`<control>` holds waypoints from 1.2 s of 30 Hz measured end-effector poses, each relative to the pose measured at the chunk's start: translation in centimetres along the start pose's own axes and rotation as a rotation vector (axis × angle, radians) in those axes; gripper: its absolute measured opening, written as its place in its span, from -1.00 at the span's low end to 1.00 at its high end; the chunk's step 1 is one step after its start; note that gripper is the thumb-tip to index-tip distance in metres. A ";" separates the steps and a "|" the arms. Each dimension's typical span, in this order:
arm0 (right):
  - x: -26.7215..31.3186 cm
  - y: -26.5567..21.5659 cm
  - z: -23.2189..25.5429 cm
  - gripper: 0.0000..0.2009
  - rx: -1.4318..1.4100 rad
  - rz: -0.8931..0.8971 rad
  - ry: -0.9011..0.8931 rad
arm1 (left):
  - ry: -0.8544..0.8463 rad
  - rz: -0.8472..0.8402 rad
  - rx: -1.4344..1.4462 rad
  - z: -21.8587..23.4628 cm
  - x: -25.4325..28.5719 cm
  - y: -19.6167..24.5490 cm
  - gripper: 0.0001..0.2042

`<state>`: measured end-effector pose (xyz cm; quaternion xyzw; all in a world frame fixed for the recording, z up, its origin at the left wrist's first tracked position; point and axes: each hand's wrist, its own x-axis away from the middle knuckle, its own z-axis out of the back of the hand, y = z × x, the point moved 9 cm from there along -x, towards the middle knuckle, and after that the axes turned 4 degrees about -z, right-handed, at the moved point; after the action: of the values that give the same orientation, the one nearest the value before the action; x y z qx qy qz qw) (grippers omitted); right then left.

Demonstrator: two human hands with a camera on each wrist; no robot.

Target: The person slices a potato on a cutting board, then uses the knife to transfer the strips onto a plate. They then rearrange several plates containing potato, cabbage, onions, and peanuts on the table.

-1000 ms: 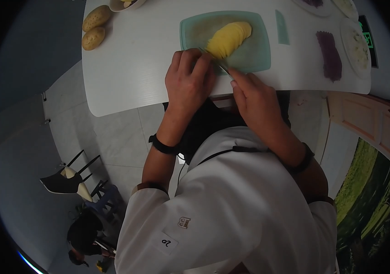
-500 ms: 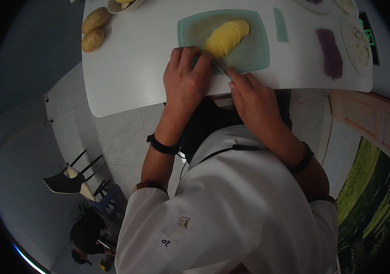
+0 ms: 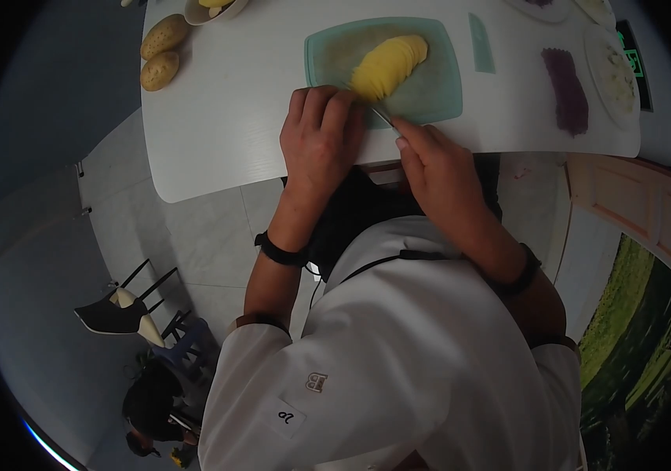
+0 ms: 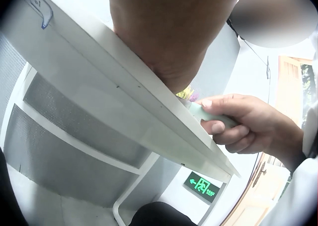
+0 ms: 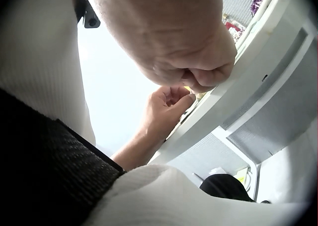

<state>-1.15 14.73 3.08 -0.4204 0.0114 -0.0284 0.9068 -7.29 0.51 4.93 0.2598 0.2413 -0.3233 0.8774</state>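
On the pale green cutting board (image 3: 441,98) a peeled yellow potato (image 3: 390,67) lies as a row of thin, overlapping slices. My left hand (image 3: 317,137) holds the near end of that potato with bent fingers, which hide the piece beneath them. In my right hand (image 3: 441,169) is a knife (image 3: 382,116), its blade slanting up and left to the potato beside the left fingertips. The left wrist view shows the right fingers curled round the knife's light green handle (image 4: 218,115). In the right wrist view the left hand (image 5: 161,109) has its thumb and fingers drawn together.
Two unpeeled potatoes (image 3: 160,71) sit at the white table's (image 3: 218,125) left edge, near a bowl (image 3: 233,9) with yellow pieces. Right of the board lie a light green blade-shaped piece (image 3: 482,47) and a purple sliced strip (image 3: 565,90). A plate (image 3: 624,106) holds pale pieces.
My hands stay at the same end of the potato, with the knife shifting only slightly against it. The whole view has drifted a little.
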 end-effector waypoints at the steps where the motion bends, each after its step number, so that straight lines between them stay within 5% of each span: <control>1: 0.0 0.2 0.0 -0.72 -0.030 -0.015 -0.007 | 0.004 0.013 0.019 0.1 0.0 -0.1 -0.72; 16: 0.2 -0.8 -0.1 -0.73 -0.002 0.130 0.076 | 0.053 0.080 0.035 0.5 0.3 -0.8 -0.80; 36: -1.5 -1.7 -0.8 -0.74 0.183 -0.023 -0.081 | 0.039 0.082 0.029 0.0 0.2 -1.0 -0.80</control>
<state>-2.74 13.13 3.87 -0.3369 -0.0326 -0.0226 0.9407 -7.87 -0.22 4.52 0.2883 0.2427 -0.2853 0.8812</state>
